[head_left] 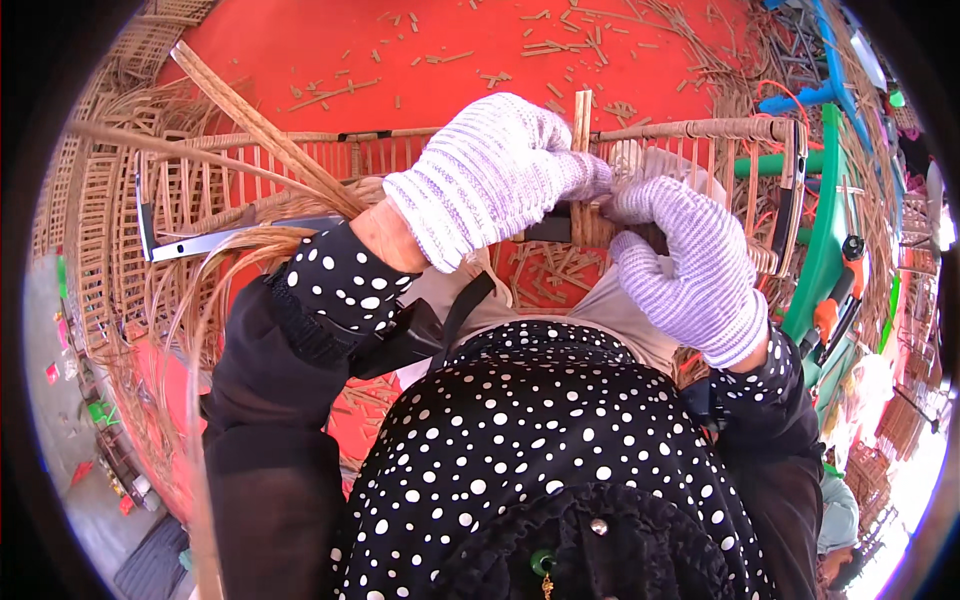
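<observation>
Both my hands wear knitted gloves striped white and purple. They meet over a long wicker frame (700, 128) lying across in front of me, its rail wrapped in brown strand. My left hand (490, 180) is bent over from the left, its fingers closed at a flat upright rattan strip (582, 115). My right hand (690, 265) curls in from the right, fingertips pinched on a rattan strand beside the upright strip's lower end. The exact grip is partly hidden by the gloves. Longer loose rattan strips (265, 130) slant past my left wrist, over a metal bar (200, 246).
Short cut bits lie scattered over a red surface (300, 60). A large woven wicker panel (100, 230) stands at the left. To the right are a green plastic edge (832, 220), an orange-handled tool (828, 315) and blue bars (800, 98). Another person's sleeve (838, 515) shows lower right.
</observation>
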